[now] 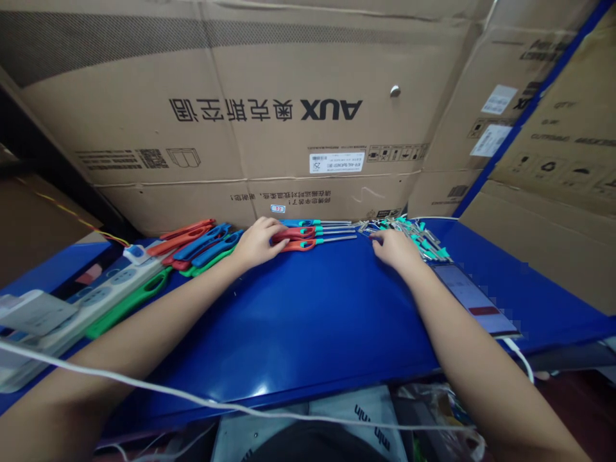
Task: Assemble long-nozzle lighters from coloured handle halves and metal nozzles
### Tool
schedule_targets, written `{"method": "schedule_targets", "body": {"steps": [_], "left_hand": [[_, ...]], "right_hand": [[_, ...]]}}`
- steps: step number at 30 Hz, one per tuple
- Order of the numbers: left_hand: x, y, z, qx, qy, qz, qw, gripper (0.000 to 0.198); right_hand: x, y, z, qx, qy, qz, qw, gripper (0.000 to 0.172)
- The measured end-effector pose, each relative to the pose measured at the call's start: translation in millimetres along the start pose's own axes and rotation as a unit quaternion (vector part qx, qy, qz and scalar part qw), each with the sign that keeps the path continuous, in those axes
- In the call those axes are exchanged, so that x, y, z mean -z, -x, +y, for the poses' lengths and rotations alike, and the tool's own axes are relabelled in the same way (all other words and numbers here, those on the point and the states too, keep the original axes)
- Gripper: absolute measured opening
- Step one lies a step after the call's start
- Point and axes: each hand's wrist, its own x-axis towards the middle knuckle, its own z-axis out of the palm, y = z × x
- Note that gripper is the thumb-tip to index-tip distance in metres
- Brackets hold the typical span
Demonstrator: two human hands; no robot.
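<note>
My left hand [260, 242] is closed around the handle end of a red long-nosed lighter [301, 233] in a row on the blue table. An orange lighter [301, 245] lies in front of it and a blue lighter [293, 223] behind; their thin metal tubes point right. My right hand [397, 249] has its fingers curled at the left edge of a heap of metal lighter nozzles with teal ends [426, 240]. Whatever its fingertips pinch is too small to make out. Left of my left hand lie several red, blue and green lighter handles [206, 247].
A white power strip [108, 289] with plugs stands at the left, a green handle [129, 301] beside it. On the right lies a phone [474, 298] with a white cable. Cardboard [269, 147] walls the back. A white cord [192, 398] crosses in front.
</note>
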Motion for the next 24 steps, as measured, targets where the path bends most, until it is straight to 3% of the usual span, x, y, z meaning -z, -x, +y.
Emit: {"method": "schedule_targets", "body": {"steps": [3,8,12,17,24], "left_hand": [[7.9,15,8,-0.011,-0.029,-0.030,0.999,0.033],[28.3,43,10,0.097,-0.037,-0.031,0.994,0.036],[48.7,63,0,0.152,-0.134,-0.041,0.978,0.034],[79.1,69,-15,0.270,-0.211,-0.022,0.939,0.028],[123.9,91,-29,0.370,-0.221,-0.177,0.885,0.027]], "right_hand": [[-4,0,1,-0.002,0.019,-0.055,0.998,0.038],[-11,-1,4,0.012,0.033,-0.072,0.997,0.038],[-12,-2,4,0.021,0.012,-0.025,0.999,0.042],[-13,-2,-2,0.047,-0.080,0.048,0.995,0.037],[-16,-5,-2,0.068,-0.160,0.069,0.982,0.032]]}}
